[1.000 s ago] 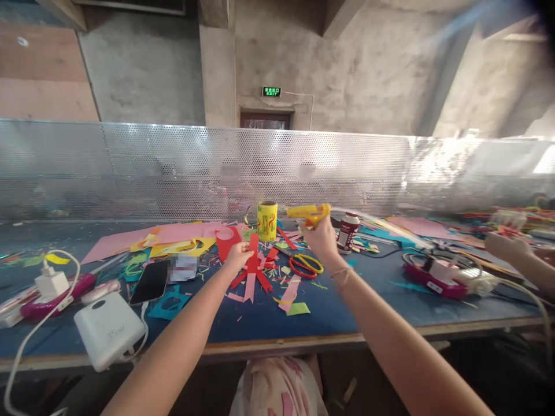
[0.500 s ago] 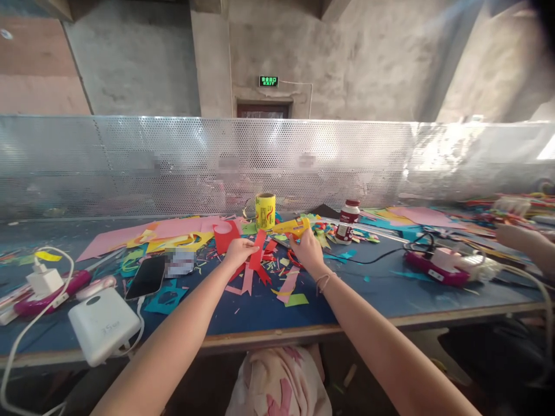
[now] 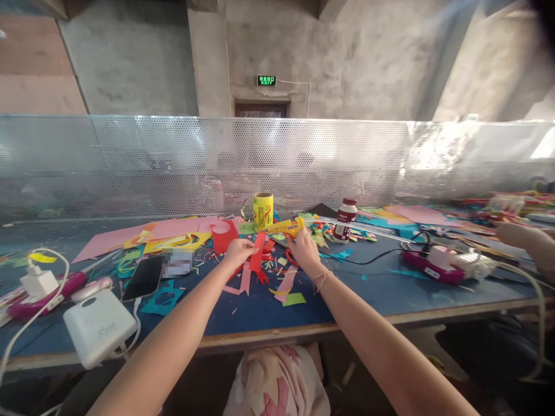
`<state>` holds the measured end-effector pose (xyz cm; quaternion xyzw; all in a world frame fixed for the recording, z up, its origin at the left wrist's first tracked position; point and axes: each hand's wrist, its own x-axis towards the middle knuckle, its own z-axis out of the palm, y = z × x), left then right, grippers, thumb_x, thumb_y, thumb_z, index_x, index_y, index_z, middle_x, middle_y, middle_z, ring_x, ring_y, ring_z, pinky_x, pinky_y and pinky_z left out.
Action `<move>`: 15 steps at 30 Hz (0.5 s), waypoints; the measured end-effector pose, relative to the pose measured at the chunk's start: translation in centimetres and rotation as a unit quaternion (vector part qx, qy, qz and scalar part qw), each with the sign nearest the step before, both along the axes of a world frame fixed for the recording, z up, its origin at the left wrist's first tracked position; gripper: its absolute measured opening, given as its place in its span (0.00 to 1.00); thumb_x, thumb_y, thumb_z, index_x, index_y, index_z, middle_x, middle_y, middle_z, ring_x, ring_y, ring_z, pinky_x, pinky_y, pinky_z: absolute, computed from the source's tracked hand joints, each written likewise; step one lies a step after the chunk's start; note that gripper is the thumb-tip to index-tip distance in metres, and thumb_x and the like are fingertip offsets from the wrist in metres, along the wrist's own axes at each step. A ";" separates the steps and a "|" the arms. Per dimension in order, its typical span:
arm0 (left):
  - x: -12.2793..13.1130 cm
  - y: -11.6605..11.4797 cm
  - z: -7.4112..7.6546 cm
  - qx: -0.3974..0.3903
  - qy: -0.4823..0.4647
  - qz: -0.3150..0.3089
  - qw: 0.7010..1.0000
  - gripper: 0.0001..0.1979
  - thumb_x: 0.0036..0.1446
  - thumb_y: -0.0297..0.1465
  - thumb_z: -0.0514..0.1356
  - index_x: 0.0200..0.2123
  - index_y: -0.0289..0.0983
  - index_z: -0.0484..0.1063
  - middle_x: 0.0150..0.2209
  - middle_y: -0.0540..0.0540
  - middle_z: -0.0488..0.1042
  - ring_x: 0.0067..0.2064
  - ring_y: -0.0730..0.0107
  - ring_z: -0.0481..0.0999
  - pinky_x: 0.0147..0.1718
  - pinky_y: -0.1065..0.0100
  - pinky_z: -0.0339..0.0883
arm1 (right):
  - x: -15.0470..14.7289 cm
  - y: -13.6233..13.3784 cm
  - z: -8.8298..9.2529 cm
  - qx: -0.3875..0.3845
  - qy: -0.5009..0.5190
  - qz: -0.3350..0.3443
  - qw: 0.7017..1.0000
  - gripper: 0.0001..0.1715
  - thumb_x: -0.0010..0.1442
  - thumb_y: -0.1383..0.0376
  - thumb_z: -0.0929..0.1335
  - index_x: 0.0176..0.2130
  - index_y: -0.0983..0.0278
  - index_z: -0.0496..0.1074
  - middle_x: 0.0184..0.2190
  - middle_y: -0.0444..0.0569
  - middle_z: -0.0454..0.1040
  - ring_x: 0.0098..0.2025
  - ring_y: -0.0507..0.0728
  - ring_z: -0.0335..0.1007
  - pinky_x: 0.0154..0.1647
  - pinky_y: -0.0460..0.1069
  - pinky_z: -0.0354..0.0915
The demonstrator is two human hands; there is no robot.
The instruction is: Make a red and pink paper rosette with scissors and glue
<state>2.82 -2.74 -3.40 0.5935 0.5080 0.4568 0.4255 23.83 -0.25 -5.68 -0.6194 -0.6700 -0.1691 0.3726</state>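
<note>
Red paper (image 3: 259, 252) jutting from the pinching left hand (image 3: 241, 253), glue gun (image 3: 287, 227) pointing toward it from the curled, gripping right hand (image 3: 304, 251)

The desk (image 3: 373, 294) is blue on top, with a brown front edge. Lots of small paper scraps (image 3: 267, 247) lie in the middle. A yellow roll (image 3: 263, 212) and a dark red bottle (image 3: 344, 221) stand up behind them. Big pink sheets (image 3: 110, 241) lie on the left. There is a black phone (image 3: 142, 279), a white box (image 3: 99, 328) at the front edge, and a purple power strip (image 3: 446, 275) on each side.
</note>
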 end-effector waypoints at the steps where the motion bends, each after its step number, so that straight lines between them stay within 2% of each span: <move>1: 0.0 0.0 0.0 0.002 0.001 -0.001 1.000 0.04 0.45 0.27 0.63 0.22 0.34 0.70 0.19 0.50 0.71 0.20 0.74 0.70 0.22 0.71 0.66 | 0.0 0.0 0.0 0.000 0.003 0.002 1.000 0.14 0.58 0.62 0.60 0.42 0.68 0.60 0.34 0.58 0.69 0.36 0.62 0.67 0.32 0.52 0.60; 8: -0.2 0.2 -0.1 0.010 0.003 -0.014 1.000 0.04 0.44 0.28 0.64 0.23 0.34 0.71 0.22 0.47 0.74 0.23 0.71 0.72 0.23 0.70 0.65 | -0.1 -0.2 0.2 -0.010 0.004 0.005 1.000 0.10 0.58 0.62 0.60 0.39 0.67 0.61 0.32 0.55 0.68 0.34 0.60 0.67 0.30 0.51 0.59; 15: -0.2 0.2 0.0 0.018 0.006 -0.013 1.000 0.06 0.43 0.30 0.64 0.22 0.34 0.71 0.20 0.48 0.73 0.22 0.72 0.71 0.24 0.70 0.65 | -0.2 -0.5 0.6 -0.021 0.004 0.000 1.000 0.09 0.58 0.63 0.60 0.38 0.66 0.61 0.32 0.55 0.68 0.34 0.60 0.67 0.30 0.51 0.58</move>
